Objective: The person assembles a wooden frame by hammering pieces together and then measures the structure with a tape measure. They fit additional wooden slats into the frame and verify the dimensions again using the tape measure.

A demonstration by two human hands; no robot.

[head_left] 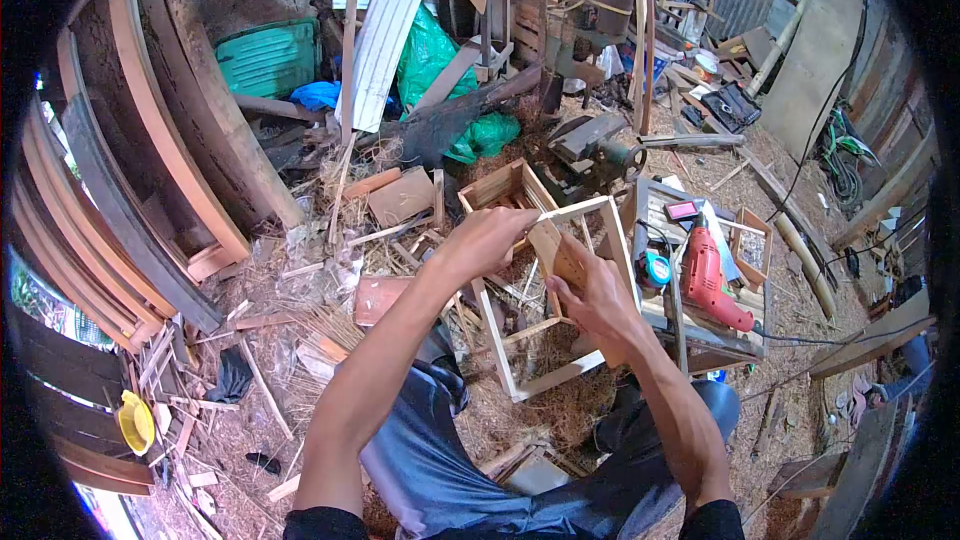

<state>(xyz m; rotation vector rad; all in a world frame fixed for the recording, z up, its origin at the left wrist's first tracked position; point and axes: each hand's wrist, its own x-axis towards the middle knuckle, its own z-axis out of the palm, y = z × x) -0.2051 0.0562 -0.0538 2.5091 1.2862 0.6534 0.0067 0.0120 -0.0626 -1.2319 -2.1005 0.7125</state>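
Observation:
A light wooden frame with thin bars stands tilted between my knees. My left hand is closed around its upper left corner. My right hand is wrapped round a flat wooden piece, which slants from the top bar down under my palm; its exact kind I cannot make out. The upper end of that piece lies against the frame near my left fingers. Behind the frame sits a second open wooden box frame.
On the slatted wooden stand to the right lie a red power drill, a blue tape measure and a small pink box. A metal vise is ahead. Wood shavings and offcuts cover the ground; boards lean at left.

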